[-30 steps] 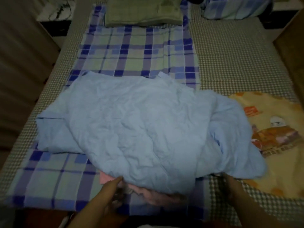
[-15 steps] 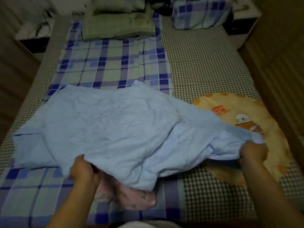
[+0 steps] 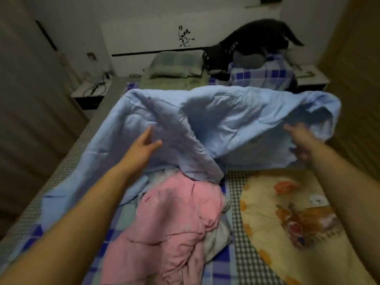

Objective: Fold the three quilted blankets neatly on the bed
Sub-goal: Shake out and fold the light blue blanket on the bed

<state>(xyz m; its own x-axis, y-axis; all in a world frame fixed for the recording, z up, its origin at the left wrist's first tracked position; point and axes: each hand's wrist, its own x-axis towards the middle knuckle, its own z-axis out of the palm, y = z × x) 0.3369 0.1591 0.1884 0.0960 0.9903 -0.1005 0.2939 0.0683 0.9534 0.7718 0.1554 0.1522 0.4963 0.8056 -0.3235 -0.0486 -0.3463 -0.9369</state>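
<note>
Head view | your left hand [image 3: 147, 142] spread flat on blue blanket [image 3: 222, 128], mid-frame | your right hand [image 3: 300, 138] blurred, grip unreadable | pink blanket [image 3: 172, 227] lower centre | yellow blanket [image 3: 287, 223] lower right.

Count of what lies on and around the bed

Three quilted blankets: one blue blanket [image 3: 222, 128], one pink blanket [image 3: 172, 227], one yellow cartoon-print blanket [image 3: 287, 219]. Two hands: left hand [image 3: 145, 144], right hand [image 3: 301, 138]. Two pillows: green pillow [image 3: 174, 65], blue checked pillow [image 3: 263, 76]. Two nightstands: left nightstand [image 3: 86, 93], right nightstand [image 3: 312, 76]. One headboard [image 3: 148, 38].
</note>
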